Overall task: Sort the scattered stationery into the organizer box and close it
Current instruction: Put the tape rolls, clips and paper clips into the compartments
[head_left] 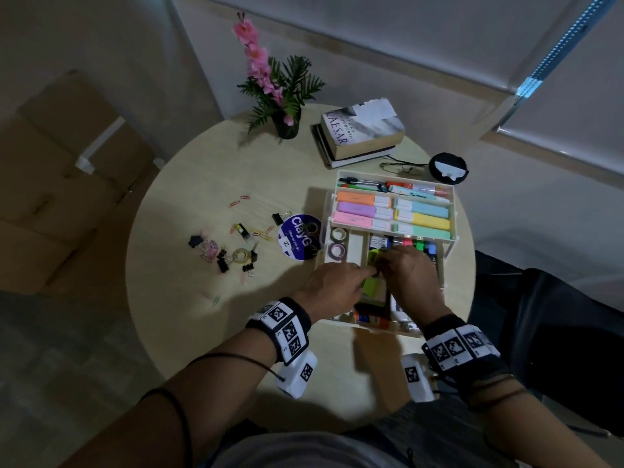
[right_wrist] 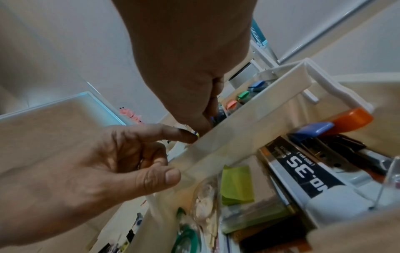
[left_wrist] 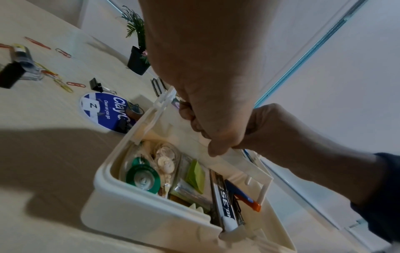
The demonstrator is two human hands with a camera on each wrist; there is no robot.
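The cream organizer box (head_left: 341,184) stands open at the table's right, its upper tier holding highlighters (head_left: 391,211) and pens. My left hand (head_left: 369,273) pinches the front wall of the middle tray (right_wrist: 249,133), with the index over its top edge and the thumb (right_wrist: 168,174) on its outer face. My right hand (head_left: 383,265) curls its fingers down inside that tray beside the left index; what they touch is hidden. Below lie green sticky notes (left_wrist: 197,178), a staples box (left_wrist: 225,203) and tape dispensers (left_wrist: 142,179). Binder clips (head_left: 221,261), paper clips (head_left: 260,233) and a tape roll (head_left: 241,255) lie scattered to the left.
A round blue label disc (head_left: 297,238) lies against the box's left side. Stacked books (head_left: 361,130), a potted plant (head_left: 287,119), glasses (head_left: 401,168) and a black lid (head_left: 447,170) stand behind the box. The round table (head_left: 202,315) ends near my body.
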